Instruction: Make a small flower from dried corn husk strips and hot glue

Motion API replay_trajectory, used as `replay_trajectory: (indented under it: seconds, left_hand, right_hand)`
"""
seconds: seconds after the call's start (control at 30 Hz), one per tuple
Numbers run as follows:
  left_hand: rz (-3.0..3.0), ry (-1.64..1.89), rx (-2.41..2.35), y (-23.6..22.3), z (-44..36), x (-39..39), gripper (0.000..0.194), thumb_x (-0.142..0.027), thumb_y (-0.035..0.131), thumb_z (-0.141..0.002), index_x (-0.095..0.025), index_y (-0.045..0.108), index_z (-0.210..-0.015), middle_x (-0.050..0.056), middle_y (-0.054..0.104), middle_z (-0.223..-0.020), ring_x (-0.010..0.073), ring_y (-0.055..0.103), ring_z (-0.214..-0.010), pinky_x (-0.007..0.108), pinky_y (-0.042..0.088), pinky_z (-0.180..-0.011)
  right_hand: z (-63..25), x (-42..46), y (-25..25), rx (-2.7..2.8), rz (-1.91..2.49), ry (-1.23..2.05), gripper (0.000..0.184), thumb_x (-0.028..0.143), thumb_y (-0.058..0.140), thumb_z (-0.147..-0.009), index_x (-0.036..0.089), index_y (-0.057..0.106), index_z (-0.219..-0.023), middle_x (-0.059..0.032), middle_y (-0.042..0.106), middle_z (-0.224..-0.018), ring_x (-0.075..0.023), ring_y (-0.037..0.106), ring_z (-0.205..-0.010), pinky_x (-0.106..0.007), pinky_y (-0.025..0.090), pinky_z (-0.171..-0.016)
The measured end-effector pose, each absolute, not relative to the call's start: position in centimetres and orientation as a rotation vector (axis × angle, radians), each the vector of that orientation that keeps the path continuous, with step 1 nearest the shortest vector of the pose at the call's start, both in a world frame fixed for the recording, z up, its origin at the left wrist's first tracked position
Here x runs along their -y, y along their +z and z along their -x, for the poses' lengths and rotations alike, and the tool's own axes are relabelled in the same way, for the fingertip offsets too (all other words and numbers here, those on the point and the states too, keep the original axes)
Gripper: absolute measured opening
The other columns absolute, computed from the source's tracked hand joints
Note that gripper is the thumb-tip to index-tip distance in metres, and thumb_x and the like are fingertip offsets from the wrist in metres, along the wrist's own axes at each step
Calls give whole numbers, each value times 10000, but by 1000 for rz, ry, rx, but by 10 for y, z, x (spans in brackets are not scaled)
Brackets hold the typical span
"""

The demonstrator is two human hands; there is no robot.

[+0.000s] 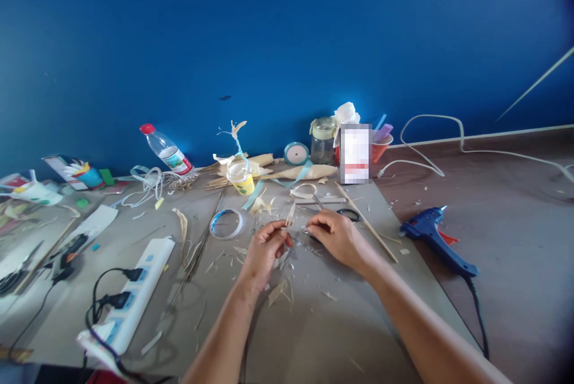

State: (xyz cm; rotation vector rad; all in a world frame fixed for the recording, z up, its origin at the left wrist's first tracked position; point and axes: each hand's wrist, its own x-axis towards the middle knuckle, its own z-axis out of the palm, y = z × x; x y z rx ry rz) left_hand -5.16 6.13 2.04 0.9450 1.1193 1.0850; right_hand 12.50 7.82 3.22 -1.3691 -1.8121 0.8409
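My left hand (268, 246) is closed, thumb against fingers, on a small pale pointed piece of dried husk (291, 215) that stands up from the fingertips. A little to its right, my right hand (334, 235) hangs low over the table with thumb and fingers pinched together. Whatever lies between those fingertips is too small to make out. Scissors with a black handle loop (348, 215) lie just behind the right hand and are partly hidden by it. Husk scraps (280, 293) are strewn on the table below both hands.
A blue glue gun (442, 240) lies at the right, its cord running forward. At the left is a white power strip (141, 288) with black plugs. Behind stand a yellow cup (242, 179), a tilted bottle (170, 154) and a glass jar (323, 142). A tape roll (226, 212) lies left of my hands.
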Motion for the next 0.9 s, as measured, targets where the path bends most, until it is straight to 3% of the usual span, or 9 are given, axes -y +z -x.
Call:
replay_trajectory:
  seconds: [0.33,0.57,0.9]
  left_hand:
    - [-746,1179,-1073,27,55,-63,268,-288,683,-687,-145,624,-907,6,613,-630,96,545,-558,205,414,-527]
    - [-666,1249,-981,28,56,-65,254,-240,701,-668,-142,601,-880,-7,609,-679,3,380,-410,142,289,-409]
    - [-591,1252,-969,32,58,-66,269,-244,720,-651,-144,598,-868,-29,577,-636,-12,310,-394,130,267,-405]
  right_hand:
    - [-129,-72,43,2427,1627,491,178,205,507,-810,207,671,-740,-33,661,-818,-161,581,-800,-276,270,-727]
    - [-128,-72,40,2540,1603,483,187,235,495,-827,206,673,-777,-43,642,-852,-166,574,-822,-279,254,-720]
    - [-143,-79,40,2409,1573,579,163,177,519,-807,211,679,-801,-29,657,-850,-166,585,-855,-270,302,-773]
